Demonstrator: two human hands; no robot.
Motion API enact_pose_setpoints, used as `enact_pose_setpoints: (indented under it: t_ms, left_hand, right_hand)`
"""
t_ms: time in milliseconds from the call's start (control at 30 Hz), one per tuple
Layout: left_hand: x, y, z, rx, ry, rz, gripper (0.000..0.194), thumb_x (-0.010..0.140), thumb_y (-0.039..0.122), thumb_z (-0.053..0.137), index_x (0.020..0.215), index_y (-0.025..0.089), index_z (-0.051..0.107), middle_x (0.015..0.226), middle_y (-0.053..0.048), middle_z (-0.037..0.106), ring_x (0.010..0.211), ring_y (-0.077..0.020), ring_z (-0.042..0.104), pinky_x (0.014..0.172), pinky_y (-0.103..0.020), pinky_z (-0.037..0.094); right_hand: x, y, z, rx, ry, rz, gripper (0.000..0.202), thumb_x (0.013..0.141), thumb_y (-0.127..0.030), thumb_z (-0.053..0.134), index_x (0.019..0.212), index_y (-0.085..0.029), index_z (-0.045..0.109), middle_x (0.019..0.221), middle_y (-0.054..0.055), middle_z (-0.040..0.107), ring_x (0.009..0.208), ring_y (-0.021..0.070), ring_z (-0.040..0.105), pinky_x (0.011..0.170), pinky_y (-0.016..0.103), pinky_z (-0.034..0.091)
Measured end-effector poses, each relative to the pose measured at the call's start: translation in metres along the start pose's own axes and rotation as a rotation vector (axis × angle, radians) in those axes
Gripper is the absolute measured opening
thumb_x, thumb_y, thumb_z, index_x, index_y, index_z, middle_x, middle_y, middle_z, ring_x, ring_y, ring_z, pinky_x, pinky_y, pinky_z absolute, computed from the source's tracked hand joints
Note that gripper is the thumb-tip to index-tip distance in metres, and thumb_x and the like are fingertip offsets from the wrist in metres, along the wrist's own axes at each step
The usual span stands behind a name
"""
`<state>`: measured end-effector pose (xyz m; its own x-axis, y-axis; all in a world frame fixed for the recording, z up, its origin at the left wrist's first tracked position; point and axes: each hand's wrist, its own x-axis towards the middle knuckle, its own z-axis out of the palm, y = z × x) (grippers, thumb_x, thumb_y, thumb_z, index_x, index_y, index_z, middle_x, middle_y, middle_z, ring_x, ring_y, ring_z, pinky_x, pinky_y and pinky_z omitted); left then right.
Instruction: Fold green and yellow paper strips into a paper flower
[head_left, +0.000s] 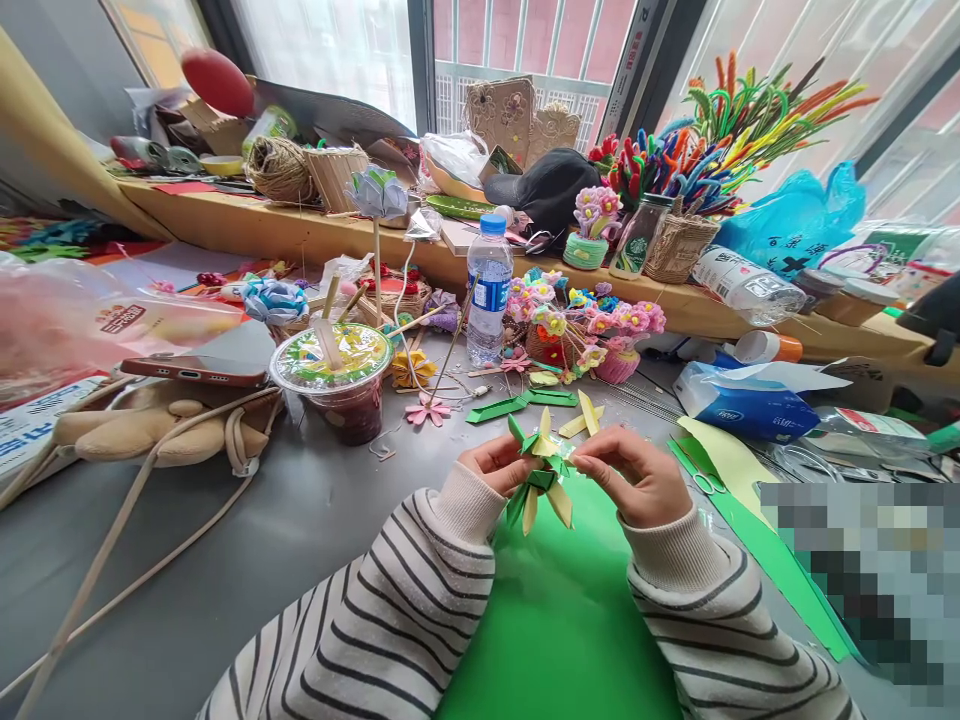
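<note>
Holding up a spiky green and pale yellow folded-paper piece [540, 478] with both hands here, right over a smooth green sheet [559, 610] at the near side of the grey desk [187, 540]. The left hand [495, 466] has it pinched between thumb and fingers on its left side, and the right hand [636, 475] is pinching at its right edge, thumb against forefinger, though exactly which fold is too small to make out. Both arms are in white sleeves with black stripes [390, 590].

Just beyond the piece there are flat green folded-paper strips [497, 410] and a couple of crossed pale yellow folded-paper strips [585, 415] lying on the desk. Left of those is a pink paper flower [428, 410], then a clear plastic cup of dark drink [352, 412] with a patterned lid. A clear water bottle with a blue cap [489, 300] stands upright further back, near a bunch of pink and yellow fuzzy flowers [547, 310]. Over to the right, there's a blue soft tissue pack [739, 405].
</note>
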<state>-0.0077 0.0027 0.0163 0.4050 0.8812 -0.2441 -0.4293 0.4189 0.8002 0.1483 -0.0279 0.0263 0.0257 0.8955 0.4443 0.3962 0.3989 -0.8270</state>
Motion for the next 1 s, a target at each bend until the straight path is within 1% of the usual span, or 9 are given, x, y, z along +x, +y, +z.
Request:
enact_pose_setpoints:
  t_ms: [167,300,467,600,700,767,867,1000]
  left_hand:
    - [0.003,-0.001,-0.003,-0.026,0.024,0.028,0.035,0.044,0.023,0.074,0.076,0.013,0.065,0.070,-0.004,0.066,0.063,-0.0164,0.060,0.064,-0.027,0.046]
    - [0.006,-0.002,-0.006,0.019,0.015,0.026,0.036,0.044,0.025,0.074,0.077,0.014,0.065,0.072,-0.005,0.067,0.065,-0.0162,0.061,0.064,-0.026,0.047]
    - [0.004,-0.002,-0.002,0.053,0.009,0.023,0.036,0.044,0.022,0.074,0.078,0.012,0.064,0.072,-0.006,0.067,0.068,-0.0178,0.061,0.065,-0.027,0.047]
    - [0.004,-0.003,-0.002,0.050,-0.030,0.026,0.034,0.046,0.021,0.073,0.078,0.012,0.064,0.074,-0.007,0.067,0.071,-0.0187,0.061,0.067,-0.027,0.046]
    - [0.006,-0.005,-0.004,0.046,0.021,0.039,0.035,0.046,0.022,0.073,0.078,0.013,0.064,0.075,-0.006,0.067,0.072,-0.0192,0.061,0.067,-0.027,0.046]
    - [0.007,-0.005,-0.005,0.046,0.058,0.050,0.035,0.045,0.024,0.074,0.077,0.014,0.064,0.076,-0.006,0.067,0.073,-0.0194,0.061,0.066,-0.027,0.046]
    - [0.007,-0.003,-0.005,0.038,0.096,0.069,0.037,0.043,0.026,0.074,0.076,0.014,0.064,0.075,-0.005,0.067,0.073,-0.0183,0.061,0.066,-0.026,0.046]
    - [0.007,-0.004,-0.005,0.029,0.123,0.089,0.037,0.041,0.027,0.075,0.074,0.015,0.063,0.074,-0.002,0.066,0.072,-0.0154,0.060,0.064,-0.022,0.045]
  right_hand:
    - [-0.003,0.000,0.002,0.009,-0.016,-0.006,0.008,0.067,-0.025,0.059,0.064,-0.017,0.058,0.061,0.002,0.056,0.058,0.0116,0.054,0.054,0.026,0.046]
    - [-0.004,0.001,0.001,-0.014,-0.032,-0.004,0.009,0.067,-0.025,0.060,0.064,-0.017,0.057,0.060,0.002,0.056,0.057,0.0116,0.053,0.054,0.026,0.045]
    - [-0.003,0.000,0.000,-0.009,-0.001,0.024,0.010,0.067,-0.027,0.059,0.070,-0.018,0.059,0.066,0.003,0.057,0.063,0.0126,0.055,0.056,0.026,0.048]
    - [-0.002,0.000,0.001,-0.106,-0.003,-0.047,0.009,0.070,-0.026,0.057,0.074,-0.019,0.062,0.069,0.003,0.058,0.062,0.0121,0.055,0.055,0.025,0.048]
    - [-0.004,0.001,0.003,-0.214,-0.041,-0.116,0.009,0.071,-0.022,0.054,0.076,-0.020,0.062,0.067,0.003,0.057,0.058,0.0112,0.053,0.053,0.025,0.047]
    - [-0.005,0.001,0.004,-0.264,-0.064,-0.132,0.010,0.072,-0.020,0.053,0.078,-0.020,0.061,0.068,0.003,0.057,0.056,0.0107,0.052,0.052,0.025,0.046]
    - [-0.007,0.000,0.007,-0.286,-0.064,-0.140,0.016,0.072,-0.018,0.051,0.085,-0.019,0.059,0.069,0.002,0.055,0.056,0.0102,0.051,0.053,0.026,0.045]
    - [-0.008,0.001,0.010,-0.300,-0.117,-0.188,0.027,0.069,-0.022,0.054,0.096,-0.019,0.056,0.071,0.002,0.052,0.057,0.0102,0.049,0.056,0.027,0.045]
